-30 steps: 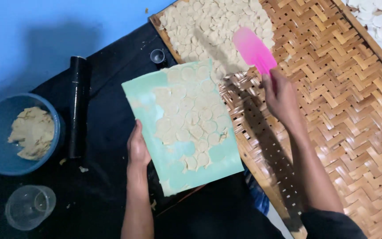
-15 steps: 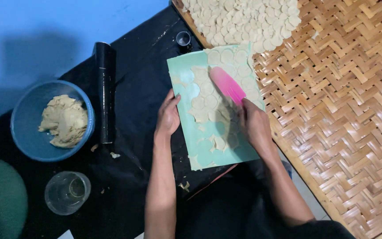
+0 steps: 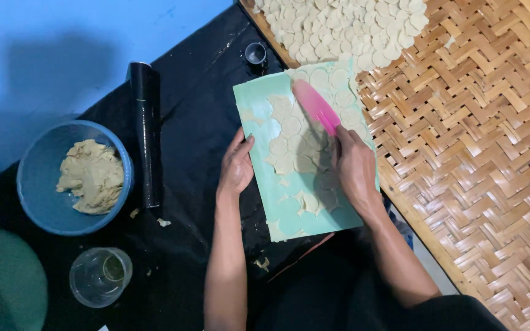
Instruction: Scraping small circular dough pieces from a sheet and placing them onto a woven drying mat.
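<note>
Dough rounds (image 3: 302,153) lie cut out on a pale green board (image 3: 259,104), which sits tilted across the edge where the black sheet (image 3: 191,122) meets the woven bamboo tray (image 3: 473,159). Many rounds are on the upper half of the board; the lower half shows bare green with only a few scraps of dough between.

Progress, as a judgement: a big heap of finished rounds (image 3: 338,24) already covers the far corner of the tray, so much of the moving looks done. What is on the board is left, and a lump of unrolled dough (image 3: 90,175) sits in the blue bowl (image 3: 38,202).

Your right hand (image 3: 354,168) grips a pink spatula (image 3: 314,104), fingers closed round its handle, blade laid flat over the rounds near the board's top edge. Your left hand (image 3: 235,165) rests on the board's left edge, fingers loosely curled over it, thumb on the black sheet; it steadies the board and grasps nothing else.

Outward: a black rolling pin (image 3: 148,135) lies between board and bowl, a small round cutter (image 3: 256,54) stands just above the board's corner, and a clear cup (image 3: 100,276) stands below the bowl.
</note>
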